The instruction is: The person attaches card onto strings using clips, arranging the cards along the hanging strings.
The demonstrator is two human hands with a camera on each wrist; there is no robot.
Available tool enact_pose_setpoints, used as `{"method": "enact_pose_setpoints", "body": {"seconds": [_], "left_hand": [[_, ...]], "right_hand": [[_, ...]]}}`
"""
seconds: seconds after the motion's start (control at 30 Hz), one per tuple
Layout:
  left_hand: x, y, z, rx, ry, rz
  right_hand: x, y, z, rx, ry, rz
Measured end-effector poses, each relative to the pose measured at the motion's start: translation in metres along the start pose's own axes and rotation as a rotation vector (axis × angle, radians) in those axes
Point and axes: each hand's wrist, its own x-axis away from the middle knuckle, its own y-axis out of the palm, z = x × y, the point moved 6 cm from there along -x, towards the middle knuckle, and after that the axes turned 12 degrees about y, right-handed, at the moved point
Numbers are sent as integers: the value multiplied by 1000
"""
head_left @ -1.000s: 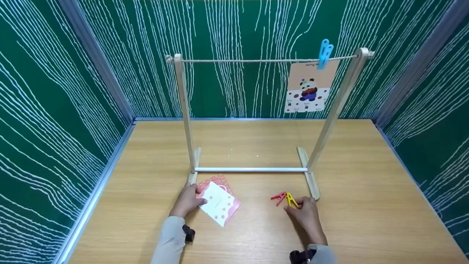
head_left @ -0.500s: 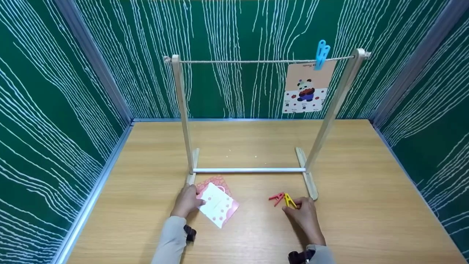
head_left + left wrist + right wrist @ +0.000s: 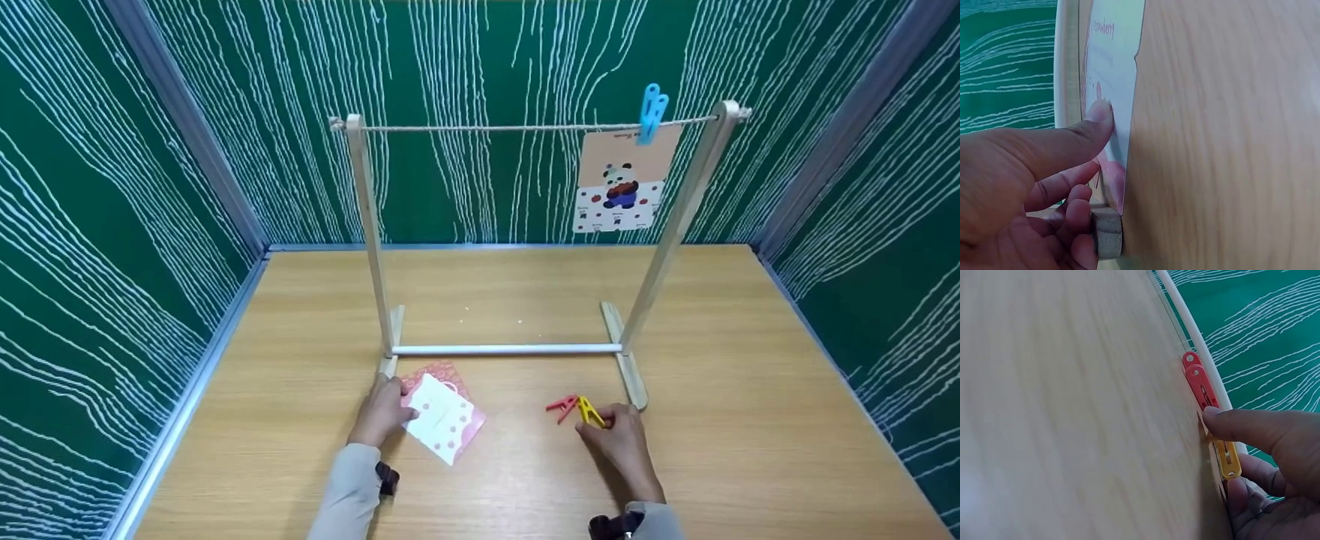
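While the left hand (image 3: 381,411) pinches the white card (image 3: 442,412) at its left edge, the right hand (image 3: 622,439) has the yellow peg (image 3: 1233,461) between thumb and finger, its length slanting away toward the red peg (image 3: 1196,379), the card well leftward.

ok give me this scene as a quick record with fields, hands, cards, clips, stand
left hand: grips white card, thumb on top
right hand: holds yellow clothespin with thumb and fingers
other card: pink patterned card, partly under the white one
other clip: red clothespin, right beside the yellow
stand: wooden frame with rope across its top
on rope: panda card, one blue clothespin, toward the right end
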Motion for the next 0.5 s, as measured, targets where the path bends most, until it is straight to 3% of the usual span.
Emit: {"method": "enact_pose_setpoints", "body": {"seconds": [0.5], "left_hand": [[-1,-1,3,-46,4,-18]], "right_hand": [[4,-1,2,-32,-16,4]]}}
